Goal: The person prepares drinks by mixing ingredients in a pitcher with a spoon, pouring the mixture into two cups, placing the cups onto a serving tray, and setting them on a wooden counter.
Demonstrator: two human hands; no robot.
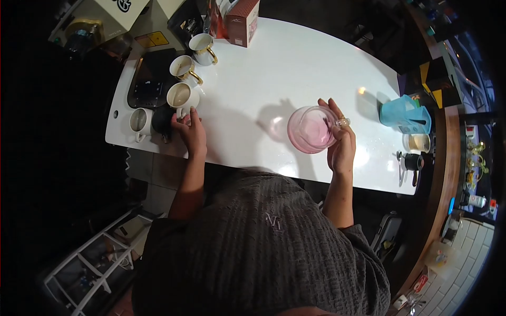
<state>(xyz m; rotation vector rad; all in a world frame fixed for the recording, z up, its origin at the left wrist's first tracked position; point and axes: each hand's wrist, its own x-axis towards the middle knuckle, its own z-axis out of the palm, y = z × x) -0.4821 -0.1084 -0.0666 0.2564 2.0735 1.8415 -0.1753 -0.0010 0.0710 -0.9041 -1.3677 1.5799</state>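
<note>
1. In the head view, the right hand (341, 143) is gripping a clear glass jug (312, 131) at its handle side, the thumb lying near the rim and two fingers reaching up past it.
2. The jug is sitting to the left of the right fingers, over the middle of the white table (274, 63); its mouth is facing the camera and its handle is pointing right. Whether its base is touching the table, I cannot tell.
3. The left hand (193, 134) is reaching to a cream cup (183, 98), which is standing just beyond the fingertips with its handle pointing toward the person. The fingers are bending at that handle; whether they are closing on it, I cannot tell.
4. The left hand is being nearer to the cups, with a wide stretch of table lying between cream cup and jug.
5. The jug is showing pink low inside; liquid or tinted glass, I cannot tell.
6. The cream cup is showing a beige inside. Two gold-handled cups, one middle (183, 68) and one far (202, 48), are standing beyond it, and a white cup (140, 121) is standing left of the hand; their contents are staying unclear.
7. At the right, a blue jug (403, 114) is standing beside a small tub (417, 142) that is holding something light brown.
</note>
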